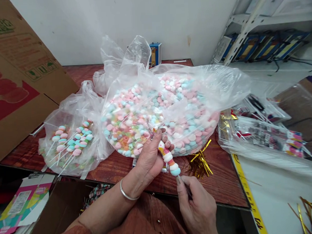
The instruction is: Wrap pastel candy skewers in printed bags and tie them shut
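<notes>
A candy skewer (168, 158) of pink, white, orange and blue pieces slants in front of me. My left hand (151, 155), wearing a silver bangle, is closed around its upper end, the thumb pressed against the fingers. Shiny wrapping seems to stick up above that thumb. My right hand (197, 201) pinches the lower end just below the blue piece; something dark shows between its fingers, too hidden to name. Behind the skewer lie large clear plastic bags (190, 129) full of pastel candies. To the left, finished candy sticks (72, 138) rest on another clear bag.
Gold twist ties (201, 163) lie on the brown table (223, 183) right of the bags. Clear packaging sleeves (265, 136) are piled further right. A cardboard box (22, 78) stands at the left, and a white shelf (276, 20) holds blue devices.
</notes>
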{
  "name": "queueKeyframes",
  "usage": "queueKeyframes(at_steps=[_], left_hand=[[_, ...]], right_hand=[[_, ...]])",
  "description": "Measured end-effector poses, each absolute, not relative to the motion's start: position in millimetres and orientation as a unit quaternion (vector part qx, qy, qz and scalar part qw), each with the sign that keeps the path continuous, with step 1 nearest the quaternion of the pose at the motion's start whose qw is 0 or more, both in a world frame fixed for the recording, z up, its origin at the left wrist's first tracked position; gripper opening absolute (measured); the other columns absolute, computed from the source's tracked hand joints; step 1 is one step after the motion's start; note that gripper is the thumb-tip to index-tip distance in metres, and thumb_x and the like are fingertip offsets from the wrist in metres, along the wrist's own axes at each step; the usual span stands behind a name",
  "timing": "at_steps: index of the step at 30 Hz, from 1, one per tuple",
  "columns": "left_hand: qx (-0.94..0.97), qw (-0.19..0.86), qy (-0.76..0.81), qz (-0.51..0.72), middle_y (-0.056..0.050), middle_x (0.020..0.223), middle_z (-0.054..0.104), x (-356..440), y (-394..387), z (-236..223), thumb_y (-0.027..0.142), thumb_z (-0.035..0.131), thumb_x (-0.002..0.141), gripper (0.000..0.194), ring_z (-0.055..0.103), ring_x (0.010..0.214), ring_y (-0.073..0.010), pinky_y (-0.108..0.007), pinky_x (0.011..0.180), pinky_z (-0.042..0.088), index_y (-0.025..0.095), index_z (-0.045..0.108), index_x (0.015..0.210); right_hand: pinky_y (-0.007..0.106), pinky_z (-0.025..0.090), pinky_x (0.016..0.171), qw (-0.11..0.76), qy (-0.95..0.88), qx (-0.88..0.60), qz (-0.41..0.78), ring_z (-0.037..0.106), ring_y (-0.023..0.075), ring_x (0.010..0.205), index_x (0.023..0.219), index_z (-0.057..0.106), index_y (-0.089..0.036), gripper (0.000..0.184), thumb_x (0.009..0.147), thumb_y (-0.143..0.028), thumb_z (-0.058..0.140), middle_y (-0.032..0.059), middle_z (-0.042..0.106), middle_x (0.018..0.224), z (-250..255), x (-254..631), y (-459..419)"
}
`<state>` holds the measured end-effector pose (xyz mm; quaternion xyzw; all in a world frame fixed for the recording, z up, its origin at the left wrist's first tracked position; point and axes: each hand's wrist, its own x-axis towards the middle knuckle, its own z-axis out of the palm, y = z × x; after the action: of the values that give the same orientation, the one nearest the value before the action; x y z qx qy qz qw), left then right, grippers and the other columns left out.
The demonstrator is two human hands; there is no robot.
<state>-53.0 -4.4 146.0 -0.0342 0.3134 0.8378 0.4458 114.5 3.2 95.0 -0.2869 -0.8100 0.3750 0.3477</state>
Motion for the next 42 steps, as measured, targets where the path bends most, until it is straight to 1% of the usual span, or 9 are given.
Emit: queueKeyframes(at_steps=[6, 10, 16, 22, 26, 30, 33, 37, 42], left_hand=[[-0.014, 0.461, 0.297, 0.836, 0.005, 0.068, 0.050, -49.1, -4.3, 146.1, 0.031, 0.078, 0.081, 0.028, 0.048, 0.053, -0.0047, -0.020, 0.060, 0.050, 0.013, 0.063, 0.097], [-0.008, 0.472, 0.303, 0.828, 0.006, 0.067, 0.049, -45.4, -3.8, 146.5, 0.034, 0.077, 0.082, 0.030, 0.047, 0.053, -0.0046, -0.020, 0.059, 0.050, 0.013, 0.062, 0.099], [-0.050, 0.459, 0.319, 0.828, 0.007, 0.065, 0.049, -47.1, -3.2, 149.0, 0.031, 0.081, 0.078, 0.030, 0.048, 0.052, -0.0051, -0.021, 0.059, 0.050, 0.015, 0.060, 0.092], [-0.067, 0.460, 0.323, 0.824, 0.005, 0.067, 0.054, -45.1, -2.5, 151.1, 0.032, 0.078, 0.081, 0.028, 0.052, 0.055, -0.0072, -0.024, 0.064, 0.052, 0.015, 0.059, 0.093], [-0.064, 0.470, 0.310, 0.824, 0.005, 0.065, 0.051, -38.7, -2.5, 151.1, 0.038, 0.077, 0.082, 0.031, 0.050, 0.054, -0.0072, -0.026, 0.066, 0.053, 0.016, 0.057, 0.089], [-0.054, 0.487, 0.298, 0.819, 0.005, 0.064, 0.050, -35.5, -4.5, 148.3, 0.044, 0.076, 0.081, 0.034, 0.050, 0.055, -0.0083, -0.025, 0.064, 0.053, 0.016, 0.058, 0.090], [-0.046, 0.489, 0.298, 0.818, 0.005, 0.064, 0.051, -35.4, -5.9, 145.9, 0.046, 0.076, 0.079, 0.036, 0.052, 0.056, -0.0088, -0.025, 0.063, 0.053, 0.017, 0.059, 0.089], [-0.056, 0.485, 0.307, 0.817, 0.005, 0.064, 0.052, -37.2, -6.1, 146.6, 0.045, 0.078, 0.078, 0.035, 0.054, 0.057, -0.0095, -0.025, 0.064, 0.054, 0.017, 0.057, 0.084], [-0.089, 0.472, 0.326, 0.814, 0.004, 0.065, 0.055, -39.6, -5.1, 152.7, 0.042, 0.078, 0.079, 0.033, 0.056, 0.059, -0.0103, -0.027, 0.068, 0.055, 0.017, 0.058, 0.085]], right_hand=[[0.020, 0.021, 0.041, 0.159, -0.491, -0.335, 0.788, 0.025, 0.0075, 0.046, 0.073, 0.056, -0.020, 0.042, 0.090, -0.057, 0.060, -0.0081, 0.033, 0.055, 103.4, 110.7, 5.7], [0.020, 0.017, 0.041, 0.131, -0.389, -0.334, 0.848, 0.016, 0.0061, 0.046, 0.070, 0.054, -0.019, 0.044, 0.083, -0.059, 0.068, -0.0098, 0.030, 0.055, 108.3, 104.4, 6.7], [0.025, 0.039, 0.058, 0.320, -0.755, -0.328, 0.469, 0.051, 0.0131, 0.059, 0.078, 0.065, -0.019, 0.022, 0.094, -0.032, 0.059, -0.0001, 0.059, 0.065, 104.3, 106.0, 4.8], [0.028, 0.042, 0.065, 0.421, -0.855, -0.224, 0.204, 0.060, 0.0154, 0.065, 0.099, 0.066, -0.019, 0.015, 0.090, -0.008, 0.060, 0.0026, 0.067, 0.071, 92.9, 106.4, 4.2], [0.026, 0.039, 0.057, 0.357, -0.767, -0.304, 0.439, 0.054, 0.0131, 0.059, 0.081, 0.064, -0.020, 0.016, 0.094, -0.027, 0.059, 0.0006, 0.061, 0.066, 98.6, 102.3, 4.7], [0.021, 0.019, 0.040, 0.173, -0.433, -0.328, 0.821, 0.019, 0.0052, 0.040, 0.068, 0.051, -0.020, 0.041, 0.089, -0.054, 0.063, -0.0108, 0.030, 0.049, 107.3, 97.3, 6.1], [0.020, 0.014, 0.041, 0.116, -0.308, -0.295, 0.897, 0.008, 0.0035, 0.041, 0.070, 0.053, -0.019, 0.041, 0.085, -0.055, 0.068, -0.0146, 0.019, 0.048, 110.0, 94.3, 6.0], [0.022, 0.026, 0.046, 0.202, -0.494, -0.319, 0.784, 0.028, 0.0077, 0.048, 0.070, 0.057, -0.018, 0.036, 0.088, -0.049, 0.064, -0.0079, 0.036, 0.055, 108.6, 94.1, 5.0], [0.026, 0.035, 0.060, 0.327, -0.818, -0.277, 0.384, 0.048, 0.0132, 0.061, 0.071, 0.060, -0.020, 0.027, 0.097, -0.025, 0.053, -0.0012, 0.054, 0.065, 99.1, 99.7, 5.6]])
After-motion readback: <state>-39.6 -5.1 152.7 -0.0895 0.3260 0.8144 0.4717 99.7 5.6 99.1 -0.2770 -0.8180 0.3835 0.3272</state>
